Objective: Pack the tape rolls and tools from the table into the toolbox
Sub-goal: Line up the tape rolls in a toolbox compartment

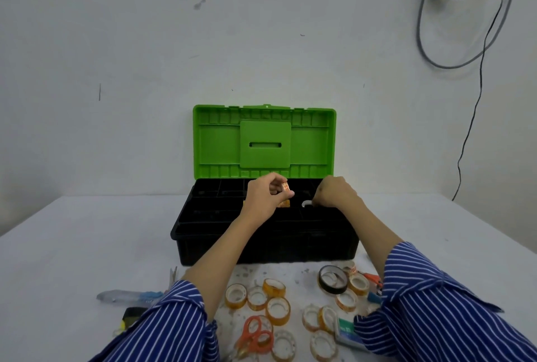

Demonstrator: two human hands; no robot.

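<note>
Both your hands are over the open toolbox (261,242). Your left hand (266,196) pinches a small tape roll (285,187) above the tray. Your right hand (334,193) is curled at a white roll (306,203) inside; whether it grips it, I cannot tell. Many rolls (277,308) and orange scissors (255,335) lie on the table (72,245).

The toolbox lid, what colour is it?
Bright green, above a black base. The toolbox lid stands open in the head view.
</note>
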